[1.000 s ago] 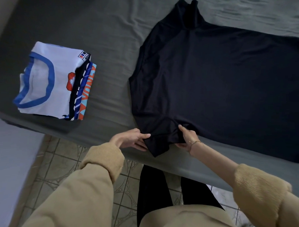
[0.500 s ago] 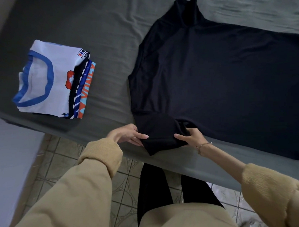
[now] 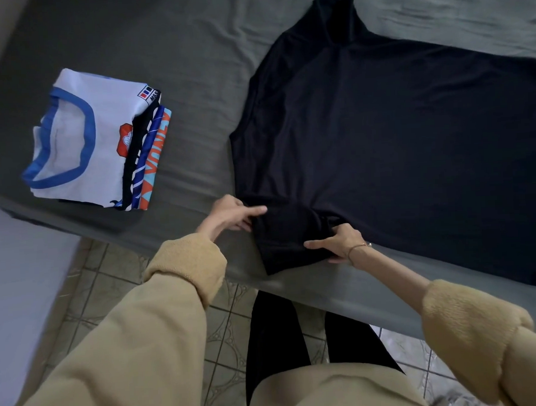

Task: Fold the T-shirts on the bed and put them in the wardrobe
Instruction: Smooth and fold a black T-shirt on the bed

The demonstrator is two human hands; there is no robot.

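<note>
Black T-shirt flat on bed. Left hand and right hand pinch its near sleeve. Folded T-shirts stacked left, well apart.

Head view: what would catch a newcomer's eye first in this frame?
The large black T-shirt spread flat on the grey bed dominates the right half. At the near edge, the left hand and right hand pinch its near sleeve. To the far left sits a stack of folded shirts, the top one white with a blue collar, bright against the sheet.
</note>
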